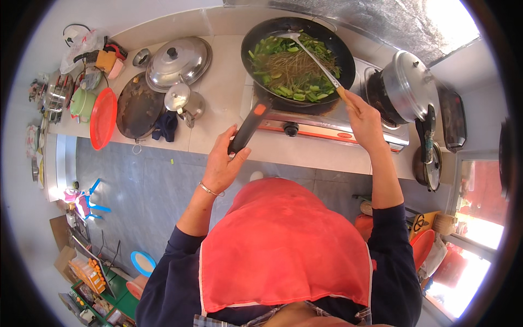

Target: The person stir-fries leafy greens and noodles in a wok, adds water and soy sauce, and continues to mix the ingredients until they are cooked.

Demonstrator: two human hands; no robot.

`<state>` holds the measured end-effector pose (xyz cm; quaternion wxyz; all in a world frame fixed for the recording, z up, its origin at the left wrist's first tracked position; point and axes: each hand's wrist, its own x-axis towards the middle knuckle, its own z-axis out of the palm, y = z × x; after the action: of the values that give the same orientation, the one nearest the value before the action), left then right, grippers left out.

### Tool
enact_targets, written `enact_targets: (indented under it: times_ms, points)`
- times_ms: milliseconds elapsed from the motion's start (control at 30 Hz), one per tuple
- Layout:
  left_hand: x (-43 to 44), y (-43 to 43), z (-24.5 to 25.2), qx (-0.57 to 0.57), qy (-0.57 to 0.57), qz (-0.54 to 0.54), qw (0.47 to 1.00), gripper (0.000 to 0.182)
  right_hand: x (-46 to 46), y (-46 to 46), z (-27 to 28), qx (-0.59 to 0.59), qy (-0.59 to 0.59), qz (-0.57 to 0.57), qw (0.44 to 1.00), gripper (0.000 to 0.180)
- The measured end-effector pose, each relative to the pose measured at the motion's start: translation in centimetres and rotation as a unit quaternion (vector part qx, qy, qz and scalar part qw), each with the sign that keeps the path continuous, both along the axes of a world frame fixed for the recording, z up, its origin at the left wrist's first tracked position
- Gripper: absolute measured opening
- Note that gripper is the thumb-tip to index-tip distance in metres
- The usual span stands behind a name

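Note:
A black wok (250, 67) sits over a gas stove (314, 131) and holds chopped green vegetables (300, 95) around a heap of thin brown strands (286, 67). My left hand (227, 157) is at the lower end of the wok's black handle (250, 126), thumb and fingers around it. My right hand (361, 116) grips the wooden end of a metal spatula (316, 61); its blade lies near the far side of the wok, over the greens. The stove's black knob (291, 129) shows below the wok.
Right of the wok stands a lidded metal pressure cooker (408, 88). To the left are a domed steel lid (175, 61), a steel pitcher (188, 104), a dark round pan (139, 106), a dark cloth (165, 126) and a red plastic basin (103, 118). The counter's front edge (327, 166) runs before me.

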<state>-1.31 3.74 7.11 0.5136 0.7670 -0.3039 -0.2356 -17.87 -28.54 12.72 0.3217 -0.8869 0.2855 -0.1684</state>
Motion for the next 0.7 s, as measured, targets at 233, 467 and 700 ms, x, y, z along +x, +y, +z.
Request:
enact_targets:
  times_ms: [233,467,700]
  points:
    - [0.1,1.8,-0.8,-0.036,0.051,0.059,0.996,0.060,-1.7,0.3,-0.1,-0.041,0.022,0.022,0.999,0.035]
    - [0.2,4.8,-2.9,-0.046,0.098,0.112,0.988,0.052,-0.7,-0.3,-0.8,-0.104,-0.005,0.002,0.995,0.036]
    - [-0.2,4.8,-3.2,-0.049,0.100,0.102,0.989,0.053,-2.7,0.0,-2.4,-0.137,0.015,-0.002,0.990,0.039]
